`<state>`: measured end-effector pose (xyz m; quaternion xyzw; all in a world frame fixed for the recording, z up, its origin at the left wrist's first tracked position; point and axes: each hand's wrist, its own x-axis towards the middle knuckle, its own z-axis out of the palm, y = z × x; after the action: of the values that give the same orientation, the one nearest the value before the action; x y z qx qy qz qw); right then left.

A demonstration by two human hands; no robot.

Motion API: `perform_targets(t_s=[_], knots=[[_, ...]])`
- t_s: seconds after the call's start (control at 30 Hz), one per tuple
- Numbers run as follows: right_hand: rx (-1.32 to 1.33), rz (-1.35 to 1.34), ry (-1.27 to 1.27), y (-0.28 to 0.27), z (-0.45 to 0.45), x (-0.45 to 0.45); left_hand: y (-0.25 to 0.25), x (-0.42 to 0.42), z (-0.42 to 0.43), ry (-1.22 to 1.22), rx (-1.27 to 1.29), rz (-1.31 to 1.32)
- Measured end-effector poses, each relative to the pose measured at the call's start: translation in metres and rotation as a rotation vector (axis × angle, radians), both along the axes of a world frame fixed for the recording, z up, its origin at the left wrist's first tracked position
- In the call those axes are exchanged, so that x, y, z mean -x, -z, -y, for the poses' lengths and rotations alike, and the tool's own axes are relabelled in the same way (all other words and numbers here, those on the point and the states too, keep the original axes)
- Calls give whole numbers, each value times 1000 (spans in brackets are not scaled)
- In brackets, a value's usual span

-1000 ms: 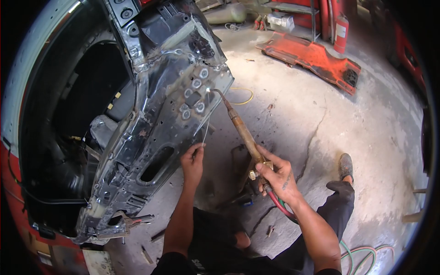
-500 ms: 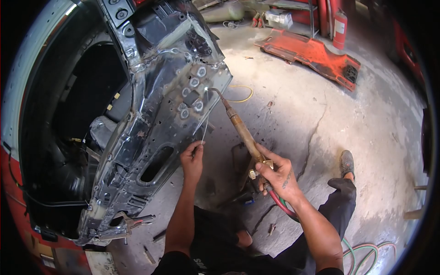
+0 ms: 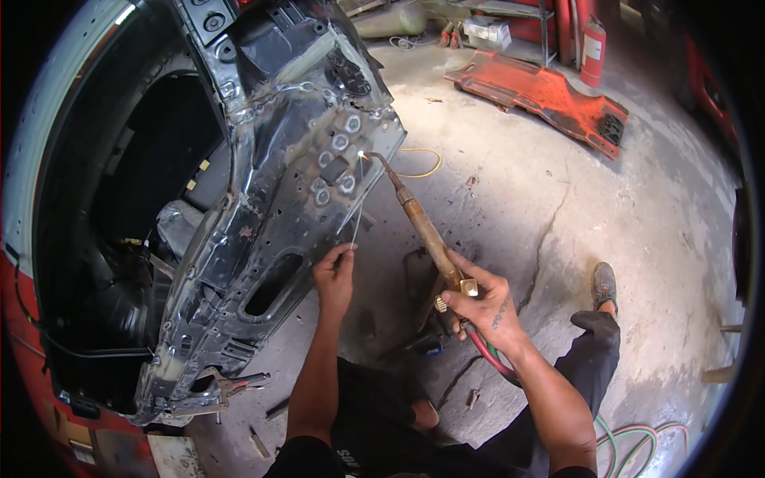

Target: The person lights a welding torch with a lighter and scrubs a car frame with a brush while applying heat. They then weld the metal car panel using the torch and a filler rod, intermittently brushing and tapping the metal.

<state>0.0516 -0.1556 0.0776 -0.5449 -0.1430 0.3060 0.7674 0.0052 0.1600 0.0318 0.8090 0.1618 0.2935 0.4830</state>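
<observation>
My right hand (image 3: 482, 303) is wrapped round the handle of a brass gas welding torch (image 3: 424, 227), whose bent tip reaches up and left to the car body panel (image 3: 303, 183). A small bright glow shows where the tip meets the metal, close to several round weld spots. Pinched in the fingers of my left hand (image 3: 335, 275) is a thin filler rod (image 3: 358, 219). It runs upward, its far end at the glow. Red and green hoses (image 3: 490, 354) leave the torch below my right hand.
Locking pliers (image 3: 235, 384) are clamped at the lower part of the body. An orange creeper (image 3: 538, 95) lies on the concrete floor, near a red fire extinguisher (image 3: 592, 52). A yellow cable loop (image 3: 430, 163) lies behind the torch, and coiled hoses (image 3: 637, 434) lie at lower right.
The glow at the torch tip looks larger and more orange. My right hand has turned the torch handle slightly; the left hand and rod have barely moved.
</observation>
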Motion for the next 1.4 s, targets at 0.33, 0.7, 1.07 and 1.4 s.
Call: perform_targets(t_s=[0.33, 0.7, 1.07, 1.4], knots=[[10, -12, -2, -2, 0, 1, 6, 0, -3, 6, 13, 28], [16, 6, -5, 2, 0, 0, 3, -1, 0, 0, -1, 34], [26, 17, -7, 1, 0, 0, 2, -2, 2, 5, 7, 50], [33, 18, -3, -1, 1, 0, 1, -2, 2, 2, 12, 34]])
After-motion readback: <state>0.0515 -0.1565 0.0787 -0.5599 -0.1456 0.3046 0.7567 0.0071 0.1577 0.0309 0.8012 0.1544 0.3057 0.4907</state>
